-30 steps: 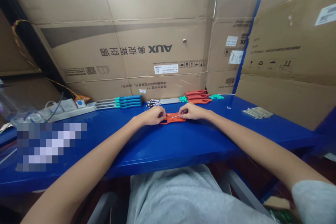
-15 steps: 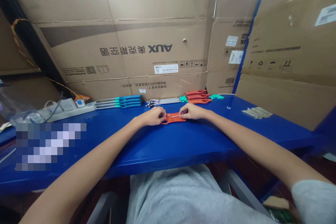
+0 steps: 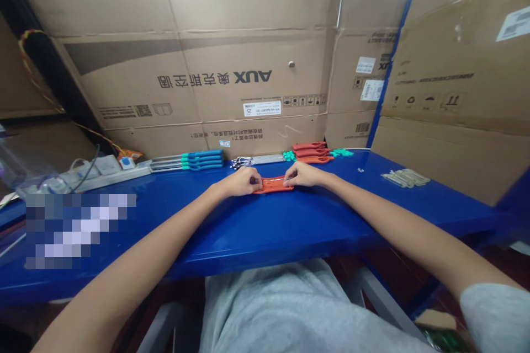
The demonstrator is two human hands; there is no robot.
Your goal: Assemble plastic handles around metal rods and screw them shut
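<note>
An orange plastic handle shell (image 3: 274, 186) lies on the blue table between my hands, its hollow inside facing up. My left hand (image 3: 245, 181) is closed with the fingers on the shell's left end. My right hand (image 3: 303, 175) is at the right end in a pinch on a thin light wire (image 3: 278, 180), which runs lengthwise over the shell. The fingertips hide both ends of the shell in part. Just behind are several thin metal tubes with wires (image 3: 265, 159), small green plastic parts (image 3: 289, 156) and stacked red and orange handle shells (image 3: 311, 151).
Long blue-handled lighters (image 3: 202, 160) lie at the back left beside a white power strip (image 3: 103, 172). More green parts (image 3: 342, 151) and a pile of translucent pieces (image 3: 406, 177) are on the right. Cardboard (image 3: 248, 27) walls the back of the blue table (image 3: 265, 226).
The orange shell has tipped and shows more of its inside. The thin wire, slanted before, now lies nearly level along it. Both hands have hardly moved.
</note>
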